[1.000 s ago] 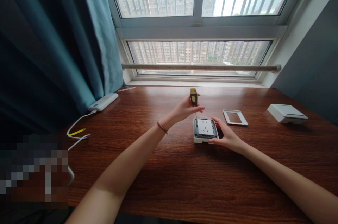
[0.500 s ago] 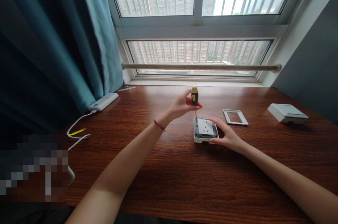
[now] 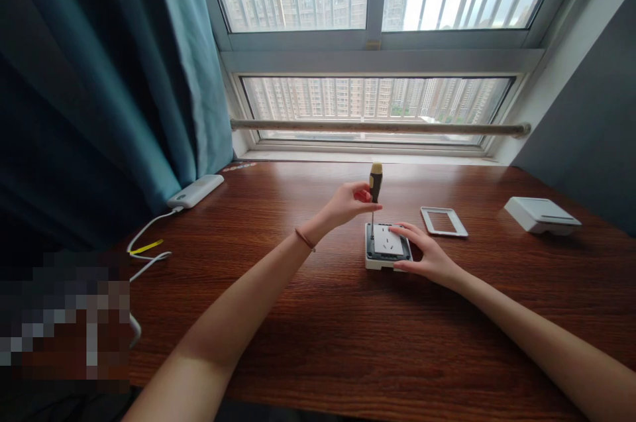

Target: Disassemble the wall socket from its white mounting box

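A wall socket module, white face in a dark frame, lies flat on the wooden desk. My left hand pinches the black and yellow handle of a small screwdriver, which stands nearly upright with its tip at the socket's far left corner. My right hand rests on the socket's right side, fingers curled round its edge and holding it still.
A white cover frame lies just right of the socket. A white box sits at the far right. A white power bank with a cable lies at the left by the teal curtain. The window is behind.
The screwdriver handle has tilted slightly to the right and my left fingers have shifted round it. My right fingers have moved a little further onto the socket.
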Motion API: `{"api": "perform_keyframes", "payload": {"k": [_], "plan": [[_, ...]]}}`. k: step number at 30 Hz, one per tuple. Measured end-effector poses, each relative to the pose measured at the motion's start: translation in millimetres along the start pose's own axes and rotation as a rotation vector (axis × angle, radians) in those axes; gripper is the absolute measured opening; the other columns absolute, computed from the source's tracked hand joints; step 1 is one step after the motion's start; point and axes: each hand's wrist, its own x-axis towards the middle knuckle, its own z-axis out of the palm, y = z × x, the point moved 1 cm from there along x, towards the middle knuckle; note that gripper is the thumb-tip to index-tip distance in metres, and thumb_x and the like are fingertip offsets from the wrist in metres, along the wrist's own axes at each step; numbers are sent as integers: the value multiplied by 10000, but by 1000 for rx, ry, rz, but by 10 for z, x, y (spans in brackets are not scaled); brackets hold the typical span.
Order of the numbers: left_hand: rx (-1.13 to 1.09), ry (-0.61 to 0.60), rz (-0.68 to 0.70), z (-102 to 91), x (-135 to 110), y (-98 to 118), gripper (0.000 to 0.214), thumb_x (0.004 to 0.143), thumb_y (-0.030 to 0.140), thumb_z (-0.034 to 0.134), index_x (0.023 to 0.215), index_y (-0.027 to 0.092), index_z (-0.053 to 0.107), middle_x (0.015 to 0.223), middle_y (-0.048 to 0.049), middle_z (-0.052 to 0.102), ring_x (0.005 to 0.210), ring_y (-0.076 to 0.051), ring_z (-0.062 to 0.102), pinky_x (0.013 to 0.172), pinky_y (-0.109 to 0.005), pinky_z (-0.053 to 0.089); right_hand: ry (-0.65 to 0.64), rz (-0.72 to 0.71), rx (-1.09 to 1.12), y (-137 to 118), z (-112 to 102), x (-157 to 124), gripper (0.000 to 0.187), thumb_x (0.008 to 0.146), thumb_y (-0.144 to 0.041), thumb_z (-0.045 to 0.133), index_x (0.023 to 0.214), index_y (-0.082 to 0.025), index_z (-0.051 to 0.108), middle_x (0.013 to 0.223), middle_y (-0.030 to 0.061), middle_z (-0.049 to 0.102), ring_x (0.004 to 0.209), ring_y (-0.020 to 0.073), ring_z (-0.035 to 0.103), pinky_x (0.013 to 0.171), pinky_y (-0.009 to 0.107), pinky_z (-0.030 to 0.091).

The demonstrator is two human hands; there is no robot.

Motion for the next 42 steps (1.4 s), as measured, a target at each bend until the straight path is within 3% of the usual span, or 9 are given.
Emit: {"api": "perform_keyframes", "payload": {"k": [9,22,26,29,32,35,38,40,42], "plan": [[-310,-117,-53,2,-46,172,374,637,91,658,967,116,485,764,-42,630,774,-146,607,740,-302,435,5,-6,1,23,-4,3,683,671,-466,680,1277,-244,456,1340,113,375,1249,290,360,1053,441,281],[-505,-77,10,52,-64,181,367,728,241,661,976,160,403,853,-67,671,761,-156,661,782,-347,496,6,-35,18,19,-10,-8,746,654,-460,703,1305,-246,409,1387,125,337,1293,300,305,1063,474,252],[-307,-20,168,65,-99,281,241,748,233,632,896,151,460,911,-65,647,789,-138,641,758,-302,508,217,-111,59,-210,-192,58,682,700,-418,679,1301,-267,395,1376,109,366,1285,287,316,1045,489,269],[63,33,312,119,-153,370,185,741,255,646,861,139,563,848,-35,610,763,-114,595,705,-257,497,426,-181,179,-606,-377,204,495,741,-388,646,1192,-258,488,1153,87,532,976,217,562,813,376,477],[342,136,453,189,-215,468,147,763,283,628,831,154,607,769,-11,578,686,-91,547,640,-231,476,514,-171,199,-1000,-491,399,487,672,-359,714,1105,-220,541,952,52,606,745,163,594,663,305,498],[408,343,517,195,-274,487,338,744,314,648,1033,175,542,883,-38,601,795,-127,579,723,-273,499,610,-136,211,-1195,-566,561,305,670,-347,713,911,-186,615,754,18,637,644,140,591,598,269,487],[443,503,513,143,-371,322,758,651,384,718,1275,192,334,1243,-134,465,1177,-238,440,987,-416,396,756,-117,303,-1164,-671,629,271,692,-359,693,861,-173,594,707,12,645,583,118,589,527,229,475],[438,482,456,123,-475,111,917,595,426,745,1328,195,246,1361,-165,329,1284,-289,302,1062,-478,290,775,-113,328,-1076,-744,627,259,731,-388,652,834,-169,561,668,7,642,499,98,565,447,203,446],[362,291,348,147,-595,-125,980,576,442,752,1350,197,204,1389,-174,293,1305,-308,271,1084,-496,237,703,-106,281,-984,-788,604,269,761,-419,612,816,-168,533,630,5,639,427,88,540,389,192,414]]}}
